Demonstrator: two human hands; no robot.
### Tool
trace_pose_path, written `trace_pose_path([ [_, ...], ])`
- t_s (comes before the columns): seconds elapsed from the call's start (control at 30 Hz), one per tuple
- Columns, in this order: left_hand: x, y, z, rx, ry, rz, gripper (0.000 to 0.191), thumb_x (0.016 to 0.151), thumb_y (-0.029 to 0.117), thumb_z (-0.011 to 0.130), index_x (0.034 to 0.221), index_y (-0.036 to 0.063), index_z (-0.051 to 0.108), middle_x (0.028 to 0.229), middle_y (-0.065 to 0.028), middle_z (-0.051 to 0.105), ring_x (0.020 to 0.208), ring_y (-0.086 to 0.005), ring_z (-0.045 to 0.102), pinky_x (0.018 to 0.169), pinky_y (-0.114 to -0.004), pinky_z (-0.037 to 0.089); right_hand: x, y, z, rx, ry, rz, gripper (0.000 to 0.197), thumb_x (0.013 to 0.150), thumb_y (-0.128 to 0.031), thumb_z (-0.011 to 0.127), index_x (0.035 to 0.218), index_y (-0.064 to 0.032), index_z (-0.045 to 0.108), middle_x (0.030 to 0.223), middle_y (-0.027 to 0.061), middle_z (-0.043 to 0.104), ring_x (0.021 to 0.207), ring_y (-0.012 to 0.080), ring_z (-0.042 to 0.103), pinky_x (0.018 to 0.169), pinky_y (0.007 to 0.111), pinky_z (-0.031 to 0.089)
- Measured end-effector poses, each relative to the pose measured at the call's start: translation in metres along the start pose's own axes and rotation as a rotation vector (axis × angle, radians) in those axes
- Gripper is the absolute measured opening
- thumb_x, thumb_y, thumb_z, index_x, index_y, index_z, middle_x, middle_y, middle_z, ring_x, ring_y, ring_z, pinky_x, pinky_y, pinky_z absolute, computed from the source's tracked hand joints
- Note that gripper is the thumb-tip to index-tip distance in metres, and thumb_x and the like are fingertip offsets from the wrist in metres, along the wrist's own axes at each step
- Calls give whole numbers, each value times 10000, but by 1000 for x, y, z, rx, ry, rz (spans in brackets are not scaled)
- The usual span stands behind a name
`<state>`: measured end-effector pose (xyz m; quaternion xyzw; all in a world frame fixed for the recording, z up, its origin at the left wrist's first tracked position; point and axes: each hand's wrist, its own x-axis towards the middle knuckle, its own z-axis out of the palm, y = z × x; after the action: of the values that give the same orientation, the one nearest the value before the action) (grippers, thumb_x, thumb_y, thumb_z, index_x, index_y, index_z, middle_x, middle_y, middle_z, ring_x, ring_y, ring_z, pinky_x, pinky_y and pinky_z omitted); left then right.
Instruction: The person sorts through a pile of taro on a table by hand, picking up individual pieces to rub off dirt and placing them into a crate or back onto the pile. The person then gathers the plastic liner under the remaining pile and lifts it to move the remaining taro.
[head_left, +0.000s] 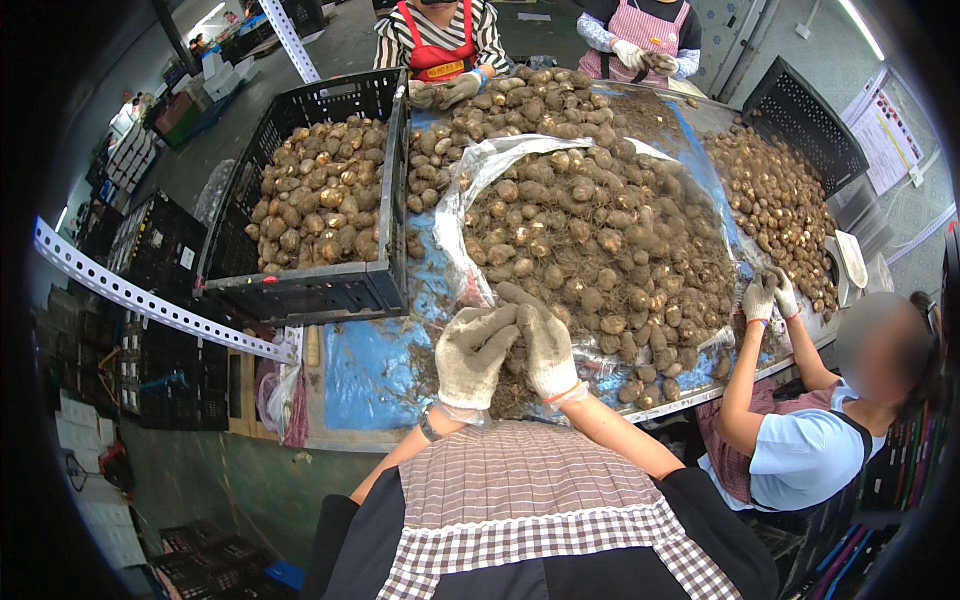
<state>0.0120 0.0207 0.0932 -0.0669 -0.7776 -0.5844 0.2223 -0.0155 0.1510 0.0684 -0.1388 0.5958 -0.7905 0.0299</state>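
Observation:
My left hand (471, 360) and my right hand (549, 346) wear soiled white work gloves. Their fingertips come together at the near edge of a big heap of taro corms (592, 232). Whether a corm sits between the fingers is hidden by the gloves. Brown, hairy and rooty, the corms lie on an opened white sack (450, 229), and some show pale cut spots. Loose soil and root fibres lie beneath my hands on the blue plastic sheet (367, 379) that covers the table.
Left of the heap stands a black plastic crate (307, 292) partly filled with taro corms. Another corm pile (780, 210) lies at right, beside a tipped black crate (806, 124) and a white scale (849, 262). Co-workers' gloved hands (763, 294) work at right and across the table. A perforated metal rail (165, 300) crosses the left.

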Motion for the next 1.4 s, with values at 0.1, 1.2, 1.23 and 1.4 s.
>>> trace_pose_path([
  [0.1, -4, -4, 2, -30, -9, 65, 254, 761, 13, 778, 1014, 39, 775, 960, -83, 712, 803, -214, 672, 669, -351, 534, 0, -8, 1, -28, 33, 13, 454, 1083, -258, 447, 1407, 56, 502, 1353, 129, 593, 1152, 155, 576, 1007, 274, 442],
  [1.2, -5, 2, -3, -183, -156, -437, 326, 1001, 211, 594, 1185, -47, 672, 841, -89, 694, 731, -149, 648, 658, -309, 508, -3, -26, -7, -101, -109, 81, 463, 1026, -271, 536, 1430, -47, 505, 1312, 64, 590, 1051, 114, 551, 863, 239, 443],
  [1.23, -4, 8, -7, -182, -178, -493, 347, 990, 206, 599, 1207, -58, 658, 965, -127, 730, 838, -166, 684, 751, -309, 532, -4, -27, -8, -138, -110, 83, 435, 1017, -230, 551, 1408, -40, 529, 1320, 79, 586, 1109, 143, 564, 918, 265, 456],
  [1.4, -1, 11, -5, -19, -32, -229, 345, 894, 98, 694, 1222, -6, 689, 1027, -137, 724, 905, -178, 669, 806, -312, 525, 2, -37, -18, -367, -105, -129, 379, 947, -71, 620, 1321, -10, 604, 1304, 131, 601, 1182, 220, 579, 1011, 327, 451],
])
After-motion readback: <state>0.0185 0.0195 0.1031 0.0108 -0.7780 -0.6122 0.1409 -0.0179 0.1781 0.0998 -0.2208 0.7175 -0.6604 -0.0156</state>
